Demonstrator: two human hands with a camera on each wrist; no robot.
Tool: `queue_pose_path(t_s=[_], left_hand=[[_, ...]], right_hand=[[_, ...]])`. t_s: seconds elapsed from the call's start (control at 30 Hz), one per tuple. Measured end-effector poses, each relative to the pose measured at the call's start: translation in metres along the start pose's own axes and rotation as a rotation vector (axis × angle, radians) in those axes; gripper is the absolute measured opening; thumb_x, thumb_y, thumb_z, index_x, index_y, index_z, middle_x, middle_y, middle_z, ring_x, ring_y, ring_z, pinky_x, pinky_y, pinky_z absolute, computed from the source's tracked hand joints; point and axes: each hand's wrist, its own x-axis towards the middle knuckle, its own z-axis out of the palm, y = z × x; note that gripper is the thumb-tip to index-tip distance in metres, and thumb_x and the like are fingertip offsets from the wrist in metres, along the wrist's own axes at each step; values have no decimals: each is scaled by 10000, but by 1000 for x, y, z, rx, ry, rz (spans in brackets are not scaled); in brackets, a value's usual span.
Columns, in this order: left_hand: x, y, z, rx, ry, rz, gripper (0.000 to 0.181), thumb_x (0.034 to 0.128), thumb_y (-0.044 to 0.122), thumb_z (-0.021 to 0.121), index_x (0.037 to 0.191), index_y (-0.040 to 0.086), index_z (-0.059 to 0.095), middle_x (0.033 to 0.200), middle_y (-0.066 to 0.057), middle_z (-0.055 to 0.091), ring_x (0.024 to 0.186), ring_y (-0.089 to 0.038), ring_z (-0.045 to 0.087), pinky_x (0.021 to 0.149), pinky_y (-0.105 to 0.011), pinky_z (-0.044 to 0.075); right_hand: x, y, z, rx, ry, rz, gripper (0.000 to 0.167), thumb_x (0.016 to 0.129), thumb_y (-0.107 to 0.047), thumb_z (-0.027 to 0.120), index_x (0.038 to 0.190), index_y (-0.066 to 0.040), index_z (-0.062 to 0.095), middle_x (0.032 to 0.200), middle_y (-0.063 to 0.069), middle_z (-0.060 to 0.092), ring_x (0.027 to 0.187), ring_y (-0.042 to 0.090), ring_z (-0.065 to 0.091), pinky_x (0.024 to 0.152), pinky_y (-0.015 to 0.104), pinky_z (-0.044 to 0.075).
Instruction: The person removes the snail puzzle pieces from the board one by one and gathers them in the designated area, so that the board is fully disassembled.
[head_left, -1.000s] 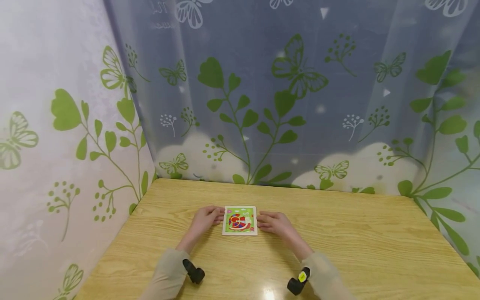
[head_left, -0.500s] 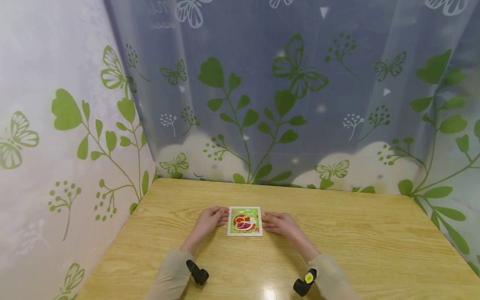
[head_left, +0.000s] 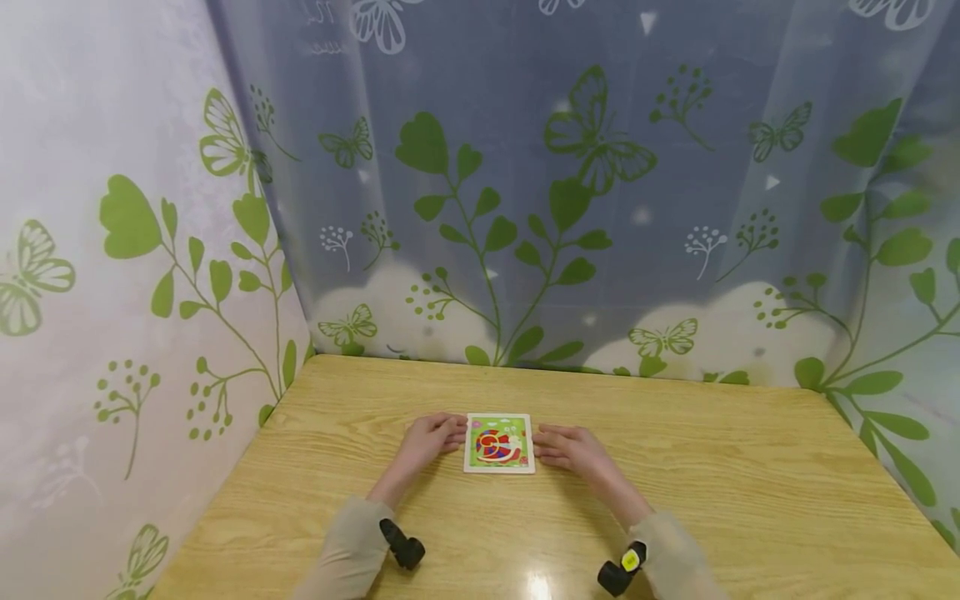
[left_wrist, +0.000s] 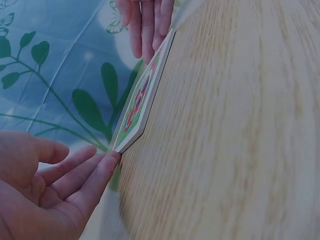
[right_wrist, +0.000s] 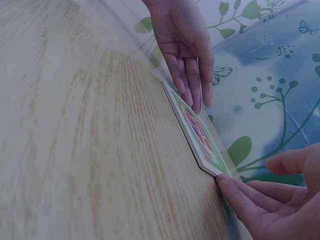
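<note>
A square snail puzzle board with a white border lies flat on the wooden table. On its green picture is a snail with a red and blue shell. My left hand is at its left edge, fingers extended, and the fingertips touch a corner in the left wrist view. At the opposite edge my right hand has its fingers stretched toward the board; in the right wrist view its fingertips meet the near corner. Both thumbs stay off the board, and neither hand grips it.
The light wooden table extends around the board to both sides. Behind it hangs a blue curtain printed with leaves and butterflies, and a pale one hangs at the left. Black wrist cameras sit on both sleeves.
The puzzle board has slid to the right along the table, staying flat. Both hands have moved right with it, one at each side, their fingers still extended.
</note>
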Motion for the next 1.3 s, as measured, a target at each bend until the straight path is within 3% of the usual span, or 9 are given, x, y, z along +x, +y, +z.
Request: queue_pose_path(t_s=[0.47,0.67,0.9,1.3], left_hand=[[-5,5,9,7,-42,11,338,1085,110,455,1269,-115,628,1179,-268,692,1068,-326,710,871,-344,601],[-7,6,14,16,-60,35,337,1081,103,462,1268,-126,625,1180,-277,687,1069,-338,707,864,-346,603],[-10,8,20,21,-77,41,332,1081,107,468,1258,-120,632,1175,-276,687,1062,-325,711,863,-362,604],[-15,10,28,-1,-102,32,356,1088,138,461,1288,-116,610,1193,-270,684,1089,-342,697,874,-377,600]], right_hand=[[-11,1,-10,2,-6,9,496,1070,-115,474,1436,207,380,1371,332,557,1178,316,657,992,357,546],[-16,1,-14,-17,-15,9,487,1086,-102,427,1448,213,348,1403,346,513,1232,381,616,1002,370,539],[-21,4,-20,0,-16,21,529,1080,-153,474,1447,209,355,1404,330,527,1212,316,640,1012,373,533],[-28,6,-30,4,-49,-14,493,1093,-101,394,1446,235,318,1416,363,478,1213,320,637,1004,336,533]])
